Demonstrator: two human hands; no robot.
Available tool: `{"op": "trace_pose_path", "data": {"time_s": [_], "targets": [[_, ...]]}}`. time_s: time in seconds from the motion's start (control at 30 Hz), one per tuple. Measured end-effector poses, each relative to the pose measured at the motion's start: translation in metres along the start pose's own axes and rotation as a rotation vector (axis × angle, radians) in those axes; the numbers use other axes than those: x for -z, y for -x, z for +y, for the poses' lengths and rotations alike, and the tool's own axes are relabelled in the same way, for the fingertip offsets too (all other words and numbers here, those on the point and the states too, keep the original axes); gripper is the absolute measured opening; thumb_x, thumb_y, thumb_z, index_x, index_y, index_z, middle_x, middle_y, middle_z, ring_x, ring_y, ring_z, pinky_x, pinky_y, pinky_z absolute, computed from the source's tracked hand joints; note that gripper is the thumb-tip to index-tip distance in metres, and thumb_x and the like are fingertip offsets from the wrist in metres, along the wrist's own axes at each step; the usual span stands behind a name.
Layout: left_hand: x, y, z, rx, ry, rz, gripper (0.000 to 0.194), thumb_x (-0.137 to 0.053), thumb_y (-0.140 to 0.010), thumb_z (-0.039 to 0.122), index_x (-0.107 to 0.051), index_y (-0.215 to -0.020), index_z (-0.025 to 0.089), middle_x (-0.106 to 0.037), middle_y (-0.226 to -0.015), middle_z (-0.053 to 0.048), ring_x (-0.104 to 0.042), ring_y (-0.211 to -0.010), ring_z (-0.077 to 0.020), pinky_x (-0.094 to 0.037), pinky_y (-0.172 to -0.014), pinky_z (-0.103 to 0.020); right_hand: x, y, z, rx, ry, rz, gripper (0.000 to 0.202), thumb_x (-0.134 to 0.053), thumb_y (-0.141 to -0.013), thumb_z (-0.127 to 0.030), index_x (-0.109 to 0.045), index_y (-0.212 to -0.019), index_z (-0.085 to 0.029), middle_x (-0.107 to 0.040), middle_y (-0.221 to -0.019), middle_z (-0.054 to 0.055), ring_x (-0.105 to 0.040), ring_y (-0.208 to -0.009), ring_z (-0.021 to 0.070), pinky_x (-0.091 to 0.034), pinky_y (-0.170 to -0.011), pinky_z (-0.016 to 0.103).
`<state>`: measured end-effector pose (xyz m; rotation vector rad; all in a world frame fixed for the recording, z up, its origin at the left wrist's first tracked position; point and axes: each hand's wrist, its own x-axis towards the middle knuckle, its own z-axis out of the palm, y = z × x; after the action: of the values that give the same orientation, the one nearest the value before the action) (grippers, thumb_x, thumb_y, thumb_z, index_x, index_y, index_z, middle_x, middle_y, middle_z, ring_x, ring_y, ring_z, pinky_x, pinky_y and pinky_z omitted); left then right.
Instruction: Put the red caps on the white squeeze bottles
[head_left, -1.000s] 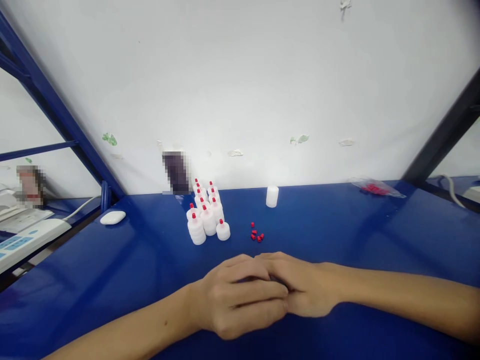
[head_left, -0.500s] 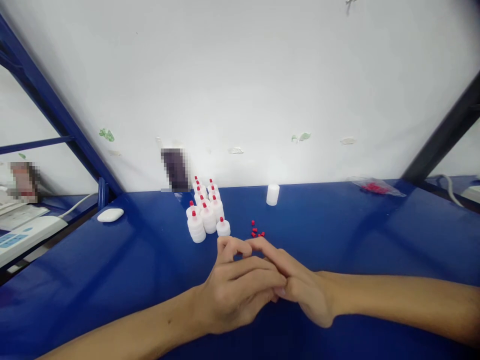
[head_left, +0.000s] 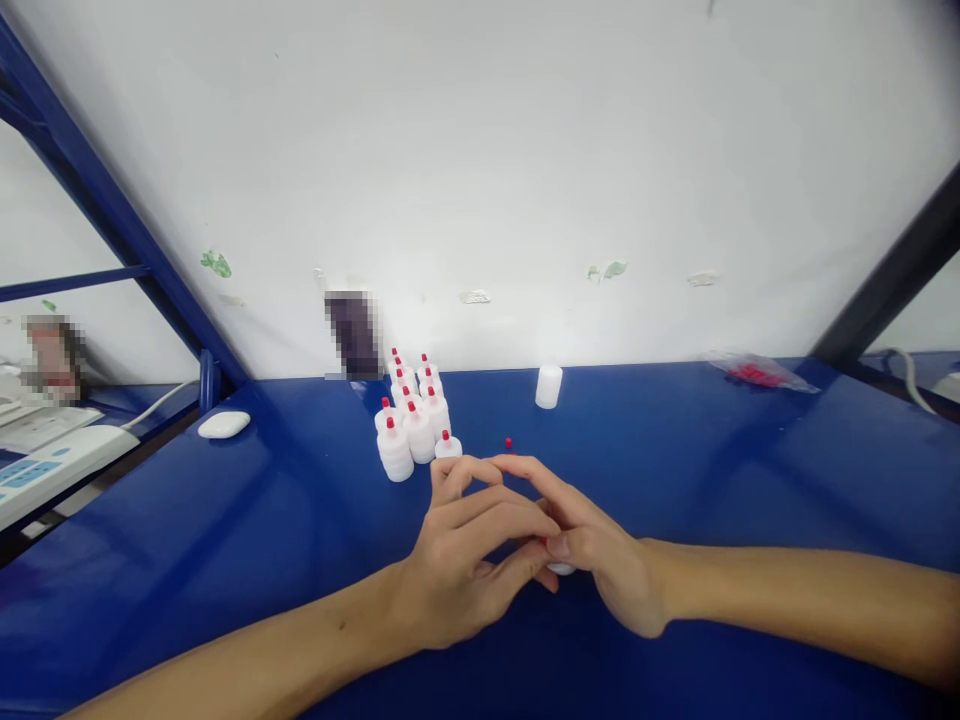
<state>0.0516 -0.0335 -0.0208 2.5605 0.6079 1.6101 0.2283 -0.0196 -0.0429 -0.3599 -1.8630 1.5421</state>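
Note:
My left hand [head_left: 472,560] and my right hand [head_left: 611,560] meet above the blue table, fingers curled around the same small object. A white edge of a bottle [head_left: 560,568] and a speck of its red cap [head_left: 547,541] peek out between the fingers; most of it is hidden. My right thumb presses beside the red part, and my left fingertips close in from the other side. Just beyond my left hand stands a group of white bottles with red tip caps [head_left: 418,435]. One loose red cap [head_left: 508,442] lies past my fingertips.
A plain white cylinder [head_left: 549,387] stands near the wall. At the back right lies a clear bag of red caps [head_left: 761,375]. A white rounded object [head_left: 224,425] is on the left, with a power strip [head_left: 52,475] beyond the blue frame [head_left: 142,240].
My right thumb has shifted up toward my left fingers, and white and red parts of the held bottle now show. Both hands sit slightly higher in view, covering most loose red caps.

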Motion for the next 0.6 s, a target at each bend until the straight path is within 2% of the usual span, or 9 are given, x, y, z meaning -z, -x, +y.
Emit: {"op": "trace_pose_path", "data": {"time_s": [0.13, 0.27, 0.4, 0.5, 0.6], "targets": [[-0.002, 0.002, -0.001, 0.056, -0.021, 0.004, 0.005, -0.067, -0.091, 0.018, -0.065, -0.091, 0.023, -0.074, -0.073, 0.005, -0.056, -0.073, -0.0158, -0.04, -0.078, -0.037, -0.001, 0.001, -0.003, 0.072, 0.162, 0.049, 0.06, -0.039, -0.095, -0.029, -0.027, -0.153, -0.017, -0.048, -0.065, -0.005, -0.046, -0.054, 0.0144, -0.038, -0.051, 0.026], [-0.003, 0.005, -0.002, 0.056, -0.019, -0.025, 0.009, -0.07, -0.088, 0.016, -0.066, -0.092, 0.023, -0.074, -0.074, 0.005, -0.055, -0.073, -0.0154, -0.04, -0.077, -0.036, 0.0, 0.002, -0.005, 0.136, 0.303, 0.049, 0.065, -0.04, -0.089, -0.019, -0.028, -0.153, -0.022, -0.046, -0.064, -0.006, -0.037, -0.045, 0.0118, -0.033, -0.043, 0.024], [-0.004, 0.005, -0.003, 0.049, 0.017, -0.044, 0.012, -0.068, -0.088, 0.011, -0.066, -0.093, 0.022, -0.074, -0.076, 0.004, -0.053, -0.069, -0.0142, -0.046, -0.073, -0.032, 0.006, 0.002, -0.004, 0.116, 0.366, 0.055, 0.065, -0.038, -0.087, -0.018, -0.031, -0.151, -0.02, -0.043, -0.058, -0.007, -0.038, -0.044, 0.013, -0.034, -0.043, 0.025], [-0.005, 0.006, -0.005, 0.052, 0.114, -0.077, 0.014, -0.062, -0.089, 0.007, -0.065, -0.095, 0.019, -0.075, -0.078, 0.001, -0.058, -0.064, -0.0113, -0.051, -0.065, -0.026, 0.009, 0.0, -0.005, 0.124, 0.399, 0.036, 0.061, -0.035, -0.088, -0.017, -0.034, -0.149, -0.018, -0.04, -0.056, -0.007, -0.039, -0.044, 0.013, -0.033, -0.043, 0.024], [-0.006, 0.007, -0.006, 0.047, 0.19, -0.13, 0.017, -0.057, -0.09, 0.003, -0.062, -0.098, 0.017, -0.073, -0.081, -0.001, -0.065, -0.068, -0.0107, -0.054, -0.065, -0.022, 0.008, -0.002, -0.008, 0.157, 0.477, 0.006, 0.057, -0.041, -0.089, -0.02, -0.036, -0.146, -0.017, -0.043, -0.057, -0.007, -0.042, -0.044, 0.0127, -0.034, -0.045, 0.024]]}}
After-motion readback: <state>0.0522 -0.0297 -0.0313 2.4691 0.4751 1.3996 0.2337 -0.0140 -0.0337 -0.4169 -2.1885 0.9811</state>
